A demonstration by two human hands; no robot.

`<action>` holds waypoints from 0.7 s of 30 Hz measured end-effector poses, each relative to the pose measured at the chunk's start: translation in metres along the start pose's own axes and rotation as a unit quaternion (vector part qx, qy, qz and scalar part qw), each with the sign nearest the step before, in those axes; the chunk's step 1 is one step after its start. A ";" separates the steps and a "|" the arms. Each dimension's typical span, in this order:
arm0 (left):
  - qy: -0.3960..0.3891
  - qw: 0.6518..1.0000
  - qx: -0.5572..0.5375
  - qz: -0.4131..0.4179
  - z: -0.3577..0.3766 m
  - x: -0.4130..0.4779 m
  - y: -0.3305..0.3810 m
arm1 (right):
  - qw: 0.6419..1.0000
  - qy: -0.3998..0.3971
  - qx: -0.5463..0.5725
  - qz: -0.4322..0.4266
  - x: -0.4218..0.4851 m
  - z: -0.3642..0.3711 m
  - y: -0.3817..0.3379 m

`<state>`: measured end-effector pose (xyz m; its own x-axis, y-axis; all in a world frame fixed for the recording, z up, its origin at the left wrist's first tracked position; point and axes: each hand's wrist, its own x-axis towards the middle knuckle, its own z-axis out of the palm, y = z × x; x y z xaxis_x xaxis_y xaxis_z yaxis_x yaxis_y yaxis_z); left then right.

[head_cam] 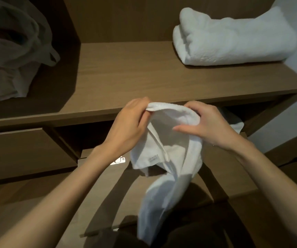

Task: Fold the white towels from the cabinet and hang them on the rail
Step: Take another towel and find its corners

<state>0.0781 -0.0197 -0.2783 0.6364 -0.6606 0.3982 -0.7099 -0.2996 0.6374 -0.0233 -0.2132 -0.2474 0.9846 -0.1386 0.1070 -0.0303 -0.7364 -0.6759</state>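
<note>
Limp, light white terry towel (164, 158), below the brown wooden shelf (126, 76), top hem pinched by left hand (131, 120) and right hand (207, 124); best gripped at corners.

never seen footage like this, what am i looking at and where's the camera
There is no machine here. One camera sits on a person's head and looks down, so the two bare arms are the wearer's own. The left hand and right hand both grip the top edge of a white towel, which hangs loose below them. On the wooden shelf behind lies a folded towel, at the right. A pale bag sits in the dark compartment at the left.
</note>
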 end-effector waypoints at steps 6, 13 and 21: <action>-0.005 0.993 -0.099 -0.071 -0.048 0.025 0.053 | 0.990 -0.048 -0.099 0.090 0.006 -0.049 -0.028; -0.004 0.982 -0.150 -0.119 -0.146 0.069 0.149 | 0.976 -0.029 -0.106 0.189 -0.013 -0.143 -0.092; 0.058 0.983 -0.139 -0.108 -0.307 0.160 0.293 | 0.973 0.052 -0.115 0.195 0.003 -0.313 -0.231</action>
<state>0.0642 -0.0018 0.1748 0.8047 -0.5150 0.2954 -0.4544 -0.2139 0.8648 -0.0671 -0.2509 0.1369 0.8680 -0.4946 -0.0432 -0.4473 -0.7412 -0.5005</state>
